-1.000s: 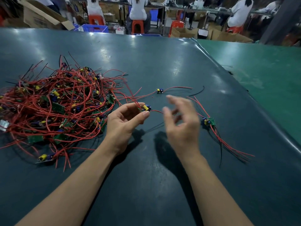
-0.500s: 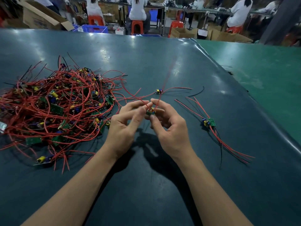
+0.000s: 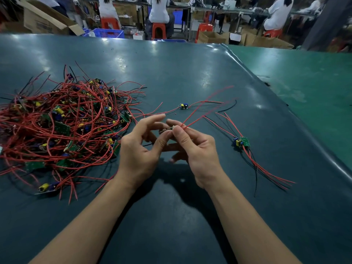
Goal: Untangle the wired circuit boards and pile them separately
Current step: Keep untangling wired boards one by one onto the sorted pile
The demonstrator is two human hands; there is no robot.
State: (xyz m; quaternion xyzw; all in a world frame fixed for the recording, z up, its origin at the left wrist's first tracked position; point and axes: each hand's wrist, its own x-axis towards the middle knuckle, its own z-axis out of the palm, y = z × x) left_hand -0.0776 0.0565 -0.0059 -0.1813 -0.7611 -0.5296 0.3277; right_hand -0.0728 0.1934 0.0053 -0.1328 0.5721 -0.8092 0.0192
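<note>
A tangled heap of small green circuit boards with red wires (image 3: 62,122) lies on the left of the dark table (image 3: 190,73). Above the table's middle, my left hand (image 3: 141,149) and my right hand (image 3: 196,149) together pinch one small board (image 3: 167,129). Its red wires (image 3: 205,106) rise up and to the right from my right thumb and forefinger. A separated pile of boards (image 3: 240,142) with red and black wires lies to the right. One single board (image 3: 183,106) lies beyond my hands.
The table's raised right edge (image 3: 285,115) borders a green surface (image 3: 314,82). Cardboard boxes (image 3: 43,21), a blue crate (image 3: 108,33), red stools and seated people in white line the far side. One stray board (image 3: 46,187) lies at the heap's near edge.
My right hand came in from open and apart to pinch the board with my left hand. The board's red wires swung up and now trail to the right.
</note>
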